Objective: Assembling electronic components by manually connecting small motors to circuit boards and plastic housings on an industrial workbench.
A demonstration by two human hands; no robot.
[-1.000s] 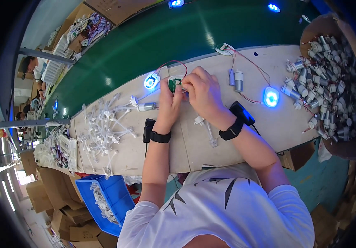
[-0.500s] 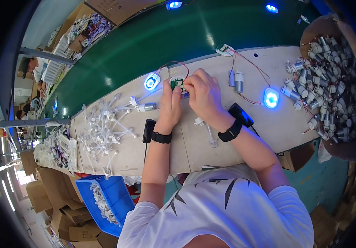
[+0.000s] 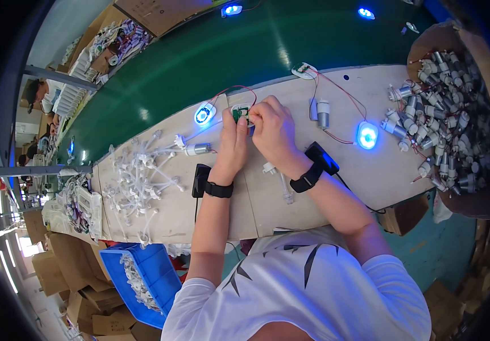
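Observation:
A small white housing with a green circuit board [image 3: 239, 113] is gripped in the fingers of my left hand [image 3: 232, 145]. My right hand [image 3: 272, 128] pinches at the board's right edge; whatever lies between those fingertips is too small to make out. Red wire arcs from the board to a round blue-lit LED light [image 3: 204, 115] on its left. Beside my left hand lies a small white-and-silver motor [image 3: 198, 149]. Right of my hands, another motor [image 3: 323, 115] is wired to a second lit LED light [image 3: 367, 135] and a white-cased board [image 3: 304, 70].
White plastic tube parts [image 3: 142, 170] are heaped on the table's left, with one more tube part [image 3: 284, 184] by my right wrist. Many motors fill a cardboard container [image 3: 427, 41] at right. Beyond runs a green belt [image 3: 199, 68]. A blue crate [image 3: 162, 273] stands below left.
The whole view has shifted slightly, so things sit a little further left. My hands stay at the circuit board, with only small finger movement.

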